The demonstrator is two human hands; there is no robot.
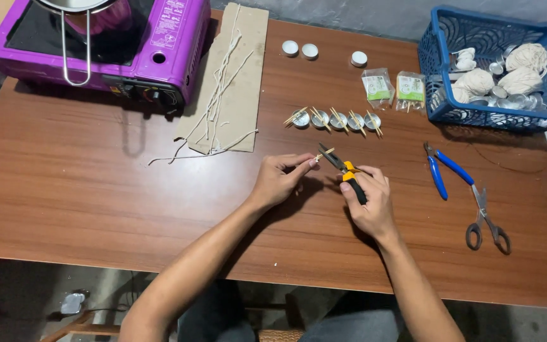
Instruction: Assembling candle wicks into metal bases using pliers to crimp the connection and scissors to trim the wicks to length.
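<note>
Partly hidden: left hand (278, 179) pinches small sticks (324, 152); right hand (365, 201) grips pliers (344, 170), handles covered.

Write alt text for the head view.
Over a wooden table, the right hand holds orange-handled pliers against small sticks pinched by the left hand. Beyond lie five metal cups, a purple stove and a blue basket.

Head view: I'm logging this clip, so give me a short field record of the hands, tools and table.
left hand: pinches small wooden sticks
right hand: grips orange-handled pliers, tips at the sticks
table: row of metal cups with sticks
right side: blue-handled pliers, scissors, blue basket
left side: purple stove, cardboard
</note>
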